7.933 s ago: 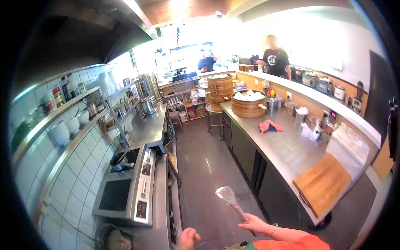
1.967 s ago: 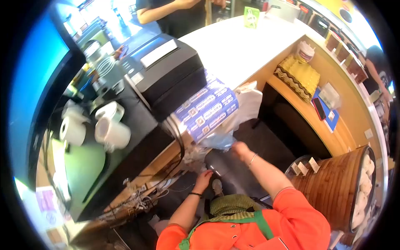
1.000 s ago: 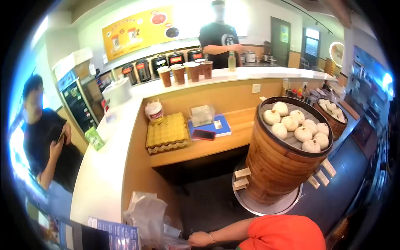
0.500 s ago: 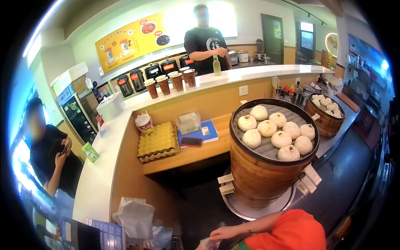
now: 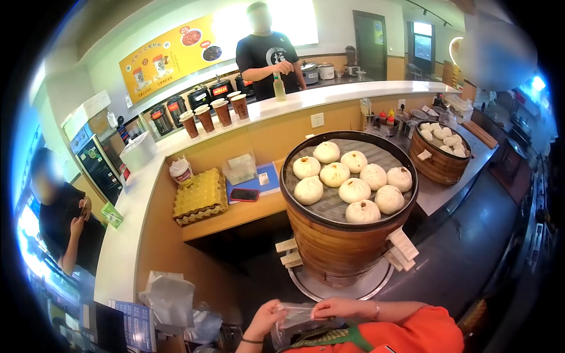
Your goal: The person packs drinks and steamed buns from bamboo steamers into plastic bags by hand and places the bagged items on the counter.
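Near the bottom edge, a clear plastic bag (image 5: 296,317) is stretched between my two hands. My left hand (image 5: 268,317), a dark band on its wrist, pinches one side of it. The other side is gripped by my right hand (image 5: 336,307), with a bracelet at the wrist and an orange sleeve behind. Just beyond my hands stands a tall stack of bamboo steamers (image 5: 335,247). Several steamed buns (image 5: 354,191) lie on its open top tier, apart from my hands. To the left hangs a bunch of clear plastic bags (image 5: 169,298).
A second steamer (image 5: 442,162) with buns sits on the right-hand counter. Yellow egg trays (image 5: 203,197) and a phone (image 5: 244,195) rest on the wooden shelf. Lidded cups (image 5: 221,112) line the white counter (image 5: 329,96). One person (image 5: 268,56) stands behind it, another (image 5: 65,217) at left.
My left hand has come into view and now holds the bag along with my right hand. The bag is spread wider. The whole scene has shifted left in view.
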A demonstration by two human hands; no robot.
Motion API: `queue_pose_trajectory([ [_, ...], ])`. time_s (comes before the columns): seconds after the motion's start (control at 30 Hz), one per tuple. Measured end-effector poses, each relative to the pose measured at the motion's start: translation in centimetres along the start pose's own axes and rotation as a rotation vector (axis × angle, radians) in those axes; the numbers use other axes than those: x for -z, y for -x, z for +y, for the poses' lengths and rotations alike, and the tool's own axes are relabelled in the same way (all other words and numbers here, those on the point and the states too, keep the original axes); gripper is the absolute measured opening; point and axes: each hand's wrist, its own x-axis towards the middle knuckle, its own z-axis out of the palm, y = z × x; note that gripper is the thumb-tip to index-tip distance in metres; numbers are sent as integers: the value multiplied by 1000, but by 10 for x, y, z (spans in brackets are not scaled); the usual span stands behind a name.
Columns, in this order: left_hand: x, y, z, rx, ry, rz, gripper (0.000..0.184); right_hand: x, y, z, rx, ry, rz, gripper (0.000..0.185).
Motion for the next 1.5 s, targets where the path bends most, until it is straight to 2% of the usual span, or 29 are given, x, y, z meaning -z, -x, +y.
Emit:
queue_pose_trajectory([
  [0.07, -8, -17, 9, -65, -172, 0, 13, 4, 15, -6, 7, 122, 81, 20],
  [0.1, -23, -22, 21, -263, -374, 152, 19, 4, 17, -2, 87, 97, 227, 18],
  [0.13, -39, -27, 36, -468, -575, 303, 25, 4, 18, -6, 105, 109, 218, 18],
  [0.17, -45, -34, 50, -837, -1028, 528, 33, 4, 21, -15, 158, -69, 338, 16],
  [0.2, -56, -26, 68, -912, -1247, 589, 32, 2, 24, -25, 211, -249, 455, 16],
  [0.23, -67, -19, 76, -857, -1066, 436, 29, -7, 22, -38, 320, -141, 597, 19],
  [0.27, -81, -11, 79, -783, -883, 282, 27, -15, 20, -52, 323, -137, 600, 19],
  [0.33, -114, 1, 96, -593, -654, -11, 19, -34, 16, -82, 756, 658, 810, 20],
  [0.37, -115, -3, 96, -739, -714, -30, 14, -54, 15, -100, 748, 695, 870, 24],
  [0.4, -107, -6, 92, -736, -718, -34, 14, -55, 11, -96, 749, 691, 874, 24],
  [0.47, -85, -14, 80, -681, -471, -112, 7, -52, 5, -85, 653, 745, 845, 26],
  [0.5, -76, -15, 66, -526, -193, -44, 5, -52, 6, -89, 782, 701, 810, 27],
  [0.53, -78, -10, 73, -370, 343, -32, 9, -46, 9, -84, 784, 705, 809, 27],
  [0.6, -65, -4, 90, -457, 639, -228, 17, -28, 15, -69, 727, 456, 946, 26],
  [0.67, -38, 8, 89, -312, 678, -526, 19, -19, 20, -66, 710, 338, 1034, 22],
  [0.73, -37, 18, 92, -320, 567, -435, 19, -19, 21, -72, 692, 224, 1123, 19],
  [0.8, -33, 14, 91, -367, 492, -341, 19, -23, 19, -88, 821, -543, 798, 10],
  [0.83, -31, 13, 90, -418, 414, -243, 18, -27, 19, -94, 789, -600, 780, 7],
  [0.97, -25, 13, 83, -511, 330, -195, 14, -29, 13, -100, 737, -773, 608, 8],
  [1.03, -23, 17, 81, -504, -11, -12, 15, -31, 11, -102, 643, -891, 621, 9],
  [1.07, -23, 19, 81, -498, -10, -14, 15, -32, 10, -103, 642, -895, 626, 9],
  [1.17, -41, 21, 92, -700, -895, 172, 26, -37, 8, -98, 605, -906, 573, 11],
  [1.23, -28, 7, 93, -751, -904, 4, 21, -38, 15, -97, 446, -735, 422, 13],
  [1.27, -23, -1, 95, -819, -899, -134, 19, -40, 24, -100, 460, -751, 458, 13],
  [1.33, -27, -4, 97, -609, -157, -193, 17, -43, 49, -109, 212, -488, 106, 17],
  [1.37, -33, -3, 102, -489, 148, -404, 18, -38, 61, -106, 198, -415, 1, 23],
  [1.4, -50, -3, 117, -364, 458, -591, 18, -35, 76, -110, 181, -428, 10, 23],
  [1.47, -61, -12, 124, -334, 303, -878, 20, -30, 106, -131, -163, -238, 45, 31],
  [1.5, -69, -22, 137, -289, 31, -1124, 19, -21, 122, -141, -215, -20, 47, 35],
])
